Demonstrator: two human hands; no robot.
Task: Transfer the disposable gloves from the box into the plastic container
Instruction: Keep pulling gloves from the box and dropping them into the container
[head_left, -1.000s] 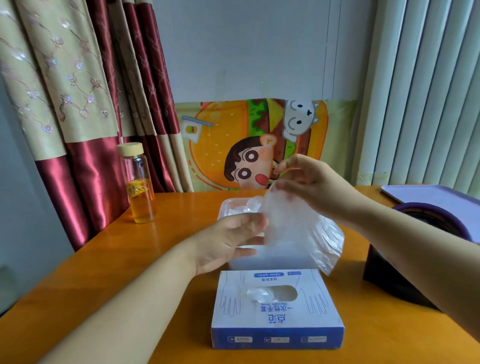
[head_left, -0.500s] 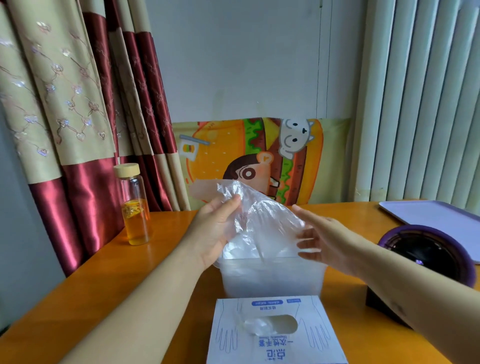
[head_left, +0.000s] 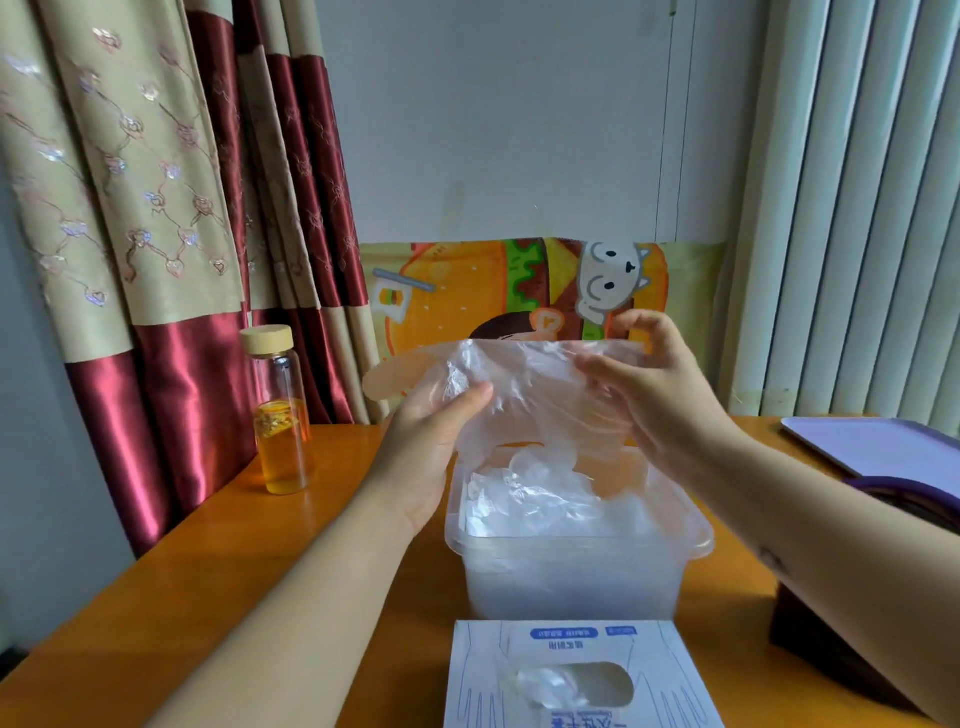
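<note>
A clear disposable glove (head_left: 524, 387) is stretched out flat above the plastic container (head_left: 571, 577), which holds several crumpled gloves. My left hand (head_left: 428, 447) grips the glove's left side, thumb on the front. My right hand (head_left: 649, 395) pinches its upper right edge, the fingers partly seen through the film. The white and blue glove box (head_left: 582, 675) lies at the near edge of the table, with another glove poking out of its oval slot (head_left: 571, 686).
A glass bottle (head_left: 280, 415) with a wooden lid and orange liquid stands at the left on the orange table (head_left: 208, 571). A dark object with a purple rim (head_left: 904, 499) and a lilac tray (head_left: 878, 447) lie at the right. A cartoon cushion leans against the wall behind.
My right hand has risen from beside the container to take the glove's top right edge. The glove is now spread wide between both hands instead of bunched in the left.
</note>
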